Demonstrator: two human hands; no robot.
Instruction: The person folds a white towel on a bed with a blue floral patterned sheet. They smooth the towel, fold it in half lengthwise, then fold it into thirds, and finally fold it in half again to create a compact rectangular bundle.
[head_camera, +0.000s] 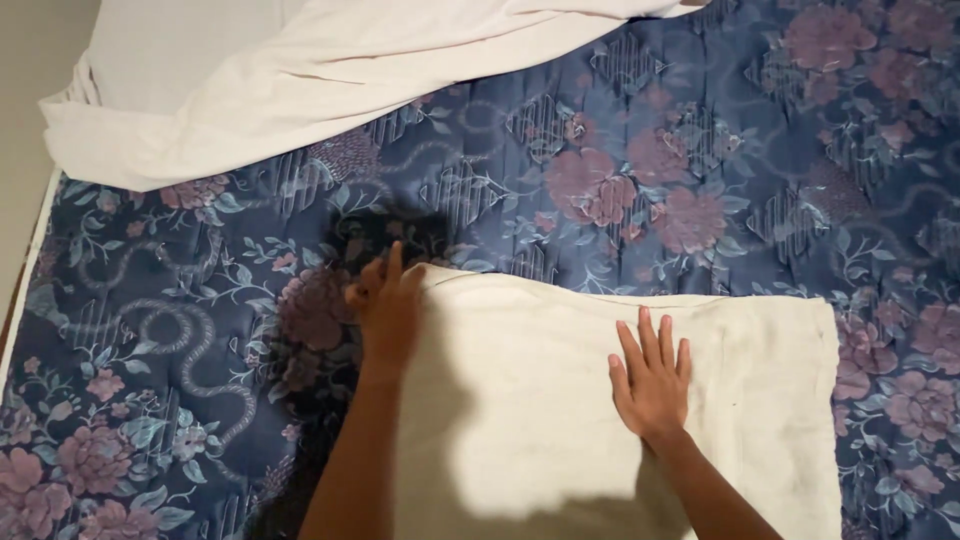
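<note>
Head view, looking straight down. Nearest to me, my two forearms enter from the bottom edge and reach up over a cream towel (520, 400) spread flat on the mattress (180, 330). It fills the lower middle of the frame, its near end running out of view at the bottom edge and its right side ending well short of the frame's right edge.

My right hand (652, 378) lies palm down on the towel, right of its middle. Its fingers (650, 335) are released, straight and slightly spread, pressing flat and grasping nothing.

My left hand (385, 310) sits at the towel's upper left corner. Its fingers (375, 280) are curled at that corner; I cannot tell whether they pinch the cloth or only rest on its edge. A dark shadow falls beside this hand onto the mattress, and a softer one crosses the towel's left half.

Beyond the towel, the mattress shows bare: dark blue quilted fabric with pink flowers and pale leaves. Its white piped edge runs down the left side of the frame, with pale floor (15, 150) outside it.

Farthest from me, a white sheet (250, 90) lies bunched and folded across the upper left part of the mattress, well apart from the towel and from both hands.
</note>
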